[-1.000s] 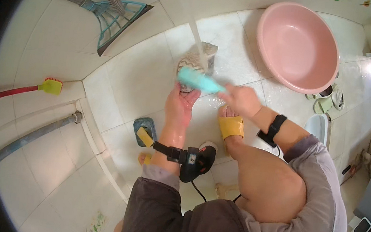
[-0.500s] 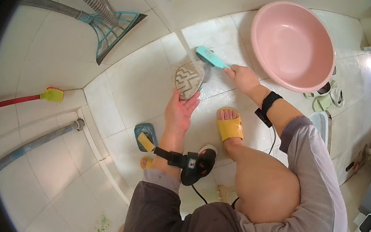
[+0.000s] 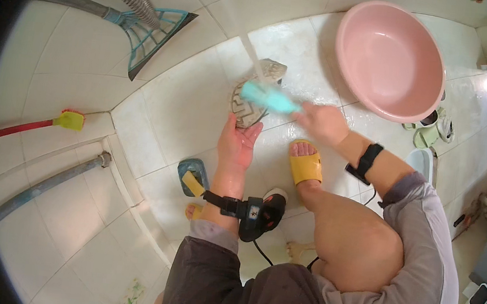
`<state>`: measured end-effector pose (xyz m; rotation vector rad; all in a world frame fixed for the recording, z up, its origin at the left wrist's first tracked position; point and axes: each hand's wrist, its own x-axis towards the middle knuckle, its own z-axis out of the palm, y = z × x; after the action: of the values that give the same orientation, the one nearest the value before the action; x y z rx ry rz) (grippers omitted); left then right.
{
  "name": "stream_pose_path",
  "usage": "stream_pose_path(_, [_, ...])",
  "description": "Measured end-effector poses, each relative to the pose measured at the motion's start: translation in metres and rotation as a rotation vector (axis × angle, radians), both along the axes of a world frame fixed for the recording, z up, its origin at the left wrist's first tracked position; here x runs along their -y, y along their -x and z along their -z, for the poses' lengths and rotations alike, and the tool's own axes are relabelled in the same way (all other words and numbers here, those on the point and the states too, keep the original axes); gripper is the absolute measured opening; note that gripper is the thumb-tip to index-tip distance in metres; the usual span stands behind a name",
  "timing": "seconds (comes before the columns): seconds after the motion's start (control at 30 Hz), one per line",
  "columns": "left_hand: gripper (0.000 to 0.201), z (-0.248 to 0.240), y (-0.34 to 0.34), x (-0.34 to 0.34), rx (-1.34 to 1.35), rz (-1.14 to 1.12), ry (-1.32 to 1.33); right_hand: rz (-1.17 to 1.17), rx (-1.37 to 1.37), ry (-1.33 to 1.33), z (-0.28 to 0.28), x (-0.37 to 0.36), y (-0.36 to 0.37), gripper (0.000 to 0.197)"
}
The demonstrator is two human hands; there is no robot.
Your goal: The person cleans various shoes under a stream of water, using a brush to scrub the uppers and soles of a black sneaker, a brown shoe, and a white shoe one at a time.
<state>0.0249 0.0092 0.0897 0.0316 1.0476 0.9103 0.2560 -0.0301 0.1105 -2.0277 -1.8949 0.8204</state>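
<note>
A shoe (image 3: 248,111) with a pale, zigzag-patterned sole is held sole up over the wet tiles, under a thin stream of water (image 3: 250,46). My left hand (image 3: 237,144) grips its near end, thumb on one side and fingers on the other. In my right hand (image 3: 323,124) is the handle of a turquoise scrubbing brush (image 3: 269,97), blurred by motion. The brush lies across the middle of the sole and hides part of it; its bristles are out of sight.
A pink basin (image 3: 391,61) stands at the far right, with pale green shoes (image 3: 426,137) beside it. A black shoe (image 3: 264,214), a blue dish with a yellow bar (image 3: 193,183) and my yellow slipper (image 3: 306,167) are nearer. A red-handled brush (image 3: 68,119) is at left.
The brush has moved left and nearer, from beyond the shoe's right side onto its sole. My right forearm has shifted slightly right, while my left hand stays on the shoe.
</note>
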Motion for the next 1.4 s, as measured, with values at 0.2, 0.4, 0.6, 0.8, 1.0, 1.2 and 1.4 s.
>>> stream_pose_path(0.2, [0.035,-0.006,-0.009,-0.006,0.046,0.015,-0.021,-0.013,-0.043,-0.051,0.009,0.008,-0.006,0.030])
stream_pose_path(0.4, [0.032,0.001,-0.004,-0.001,0.011,0.044,-0.077,-0.060,-0.213,0.150,-0.022,-0.001,0.025,0.037])
stream_pose_path(0.6, [0.032,0.009,-0.003,0.007,-0.178,0.169,-0.082,0.257,-0.170,0.250,0.039,-0.038,-0.025,0.047])
stream_pose_path(0.8, [0.033,-0.003,0.004,0.000,-0.140,0.166,-0.142,0.140,-0.159,0.211,0.028,-0.049,0.001,0.047])
stream_pose_path(1.0, [0.032,-0.035,0.041,0.006,-0.263,0.323,-0.292,0.257,-0.100,0.233,0.064,-0.028,-0.044,0.048])
stream_pose_path(1.2, [0.036,-0.078,0.063,0.040,-1.184,1.133,-0.637,0.337,-0.178,0.417,0.050,-0.002,-0.047,0.052])
stream_pose_path(1.4, [0.043,0.005,0.124,0.112,-1.655,1.226,-1.175,0.263,-0.190,0.370,0.053,-0.009,-0.032,0.053])
